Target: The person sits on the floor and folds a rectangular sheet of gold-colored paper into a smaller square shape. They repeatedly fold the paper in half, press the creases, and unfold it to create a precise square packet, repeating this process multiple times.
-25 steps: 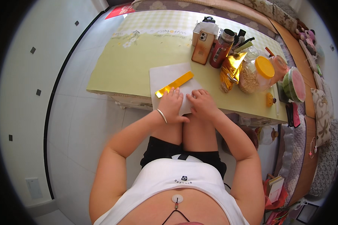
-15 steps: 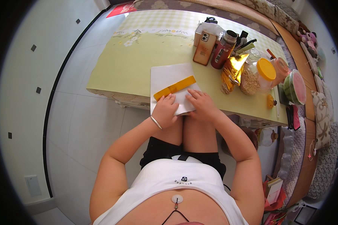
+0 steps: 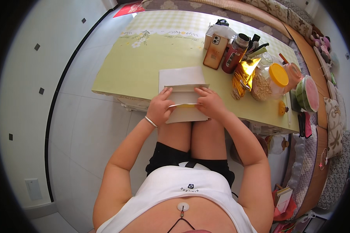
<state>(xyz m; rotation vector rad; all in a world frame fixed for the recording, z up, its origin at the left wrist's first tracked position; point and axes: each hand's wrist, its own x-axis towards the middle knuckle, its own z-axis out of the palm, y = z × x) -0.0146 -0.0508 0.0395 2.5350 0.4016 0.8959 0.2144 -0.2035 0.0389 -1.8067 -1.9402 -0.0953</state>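
A white sheet of paper lies at the near edge of the yellow-green table. Its near part is folded up over itself, and only a thin yellow strip shows along the fold. My left hand grips the fold's left end, with the fingers on top. My right hand holds the fold's right end the same way. A bracelet sits on my left wrist. My knees are under the table edge, below the paper.
To the right of the paper stand a phone leaning upright, a dark red bottle, a gold foil bag, a jar with a yellow lid and a cut watermelon. Pale floor tiles lie on my left.
The near part of the white paper has been folded up over the yellow strip, which lay bare on the sheet before. Both hands moved onto the fold.
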